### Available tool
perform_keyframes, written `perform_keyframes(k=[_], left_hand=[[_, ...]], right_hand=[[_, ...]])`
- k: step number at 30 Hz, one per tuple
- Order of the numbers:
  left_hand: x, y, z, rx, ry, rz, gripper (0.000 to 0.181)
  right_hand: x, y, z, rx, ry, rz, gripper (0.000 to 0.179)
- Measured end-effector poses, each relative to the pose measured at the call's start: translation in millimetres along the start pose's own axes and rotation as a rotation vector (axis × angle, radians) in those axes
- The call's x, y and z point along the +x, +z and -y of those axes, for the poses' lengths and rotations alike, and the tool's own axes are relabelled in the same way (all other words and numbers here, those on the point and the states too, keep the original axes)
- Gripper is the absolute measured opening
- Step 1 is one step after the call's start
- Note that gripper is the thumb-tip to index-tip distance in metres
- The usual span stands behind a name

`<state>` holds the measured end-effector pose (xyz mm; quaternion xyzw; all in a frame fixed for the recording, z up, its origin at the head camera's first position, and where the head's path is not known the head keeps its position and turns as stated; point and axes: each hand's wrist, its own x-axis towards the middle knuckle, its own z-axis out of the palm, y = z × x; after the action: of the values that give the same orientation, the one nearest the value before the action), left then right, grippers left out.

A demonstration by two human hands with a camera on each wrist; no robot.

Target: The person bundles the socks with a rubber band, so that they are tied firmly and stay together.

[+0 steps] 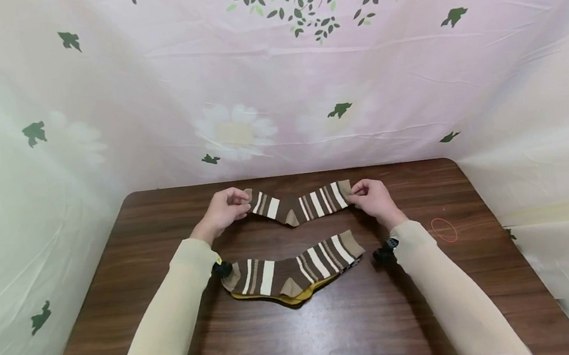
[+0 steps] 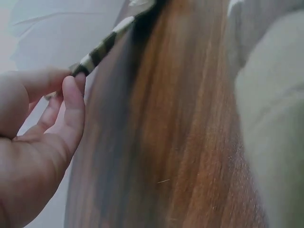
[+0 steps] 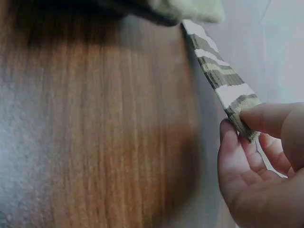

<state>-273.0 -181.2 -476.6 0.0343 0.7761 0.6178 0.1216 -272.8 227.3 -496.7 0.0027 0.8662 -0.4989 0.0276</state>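
Striped sock (image 1: 291, 211) held by its two ends along the table's (image 1: 138, 248) far edge

The left hand (image 1: 221, 210) pinches the tan toe between thumb and fingertips; the right hand (image 1: 374, 197) pinches the tan cuff the same way. Both grips are closed down on the fabric. The sock, brown with white and tan stripes, runs side to side near the middle of the far edge, its heel dipping toward the near side. Whether that heel touches the table cannot be told.

Nearer the front edge, just below it, lies a stack of socks (image 1: 291, 277), a similar striped one on top with mustard and black fabric showing underneath. Its toe points to the table's left edge. An orange-red loop (image 1: 444, 230) lies near the right edge, beside the right sleeve (image 1: 458, 292).
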Motion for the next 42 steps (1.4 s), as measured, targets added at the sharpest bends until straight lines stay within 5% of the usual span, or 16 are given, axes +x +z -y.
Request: perform_keyframes(k=[9, 18, 26, 35, 42], left_hand=[[-28.6, -8.2, -13.6, 0.069, 0.066, 0.164, 0.035], [-69.9, -12.0, -15.3, -0.01, 0.142, 0.159, 0.043], [-100.8, -11.8, -12.4, 0.004, 0.196, 0.175, 0.046], [-136.3, -17.8, -3.8, 0.017, 0.229, 0.197, 0.045], [-159.3, -20.4, 11.0, -0.043, 0.201, 0.086, 0.029]], right_hand=[[-14.6, -19.9, 13.8, 0.209, -0.051, 0.019, 0.039], [-40.2, -40.3, 28.3, 0.389, -0.027, 0.123, 0.043], [-61.7, -41.5, 36.7, 0.548, -0.003, 0.208, 0.019], [-83.2, -30.7, 39.0, 0.498, -0.034, 0.212, 0.009], [-92.1, -24.1, 36.2, 0.295, -0.162, 0.226, 0.02]])
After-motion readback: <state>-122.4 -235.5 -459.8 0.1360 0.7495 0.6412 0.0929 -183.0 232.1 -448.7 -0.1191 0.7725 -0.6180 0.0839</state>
